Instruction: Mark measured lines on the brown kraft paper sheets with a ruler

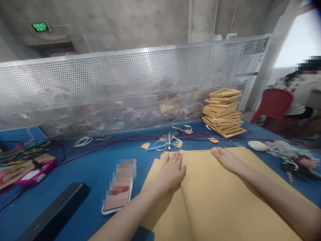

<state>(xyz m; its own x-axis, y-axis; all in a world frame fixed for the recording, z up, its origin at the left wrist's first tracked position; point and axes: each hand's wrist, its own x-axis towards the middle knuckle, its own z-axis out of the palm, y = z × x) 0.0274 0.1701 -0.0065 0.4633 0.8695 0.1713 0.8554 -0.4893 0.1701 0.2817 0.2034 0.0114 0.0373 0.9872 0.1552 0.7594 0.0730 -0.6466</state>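
Large sheets of tan kraft paper [213,201] lie on the blue table in front of me, with an edge or fold running down between my two arms. My left hand [174,169] rests flat on the left part of the paper, fingers stretched toward the far edge and thumb apart. At the far edge, right of the middle, my right hand [223,158] has its fingers closed on the rim of the paper. Just beyond the paper lie a blue pen [160,146] and white strips. A phone [120,187] in a pale case is left of my left forearm.
Stacked wooden frames [223,113] stand at the back right before a perforated metal screen [120,77]. Keys [289,169] and grey cloth lie right. Left are a black bar [55,211], a purple box [37,172] and wires. Someone sits on a red chair [274,103].
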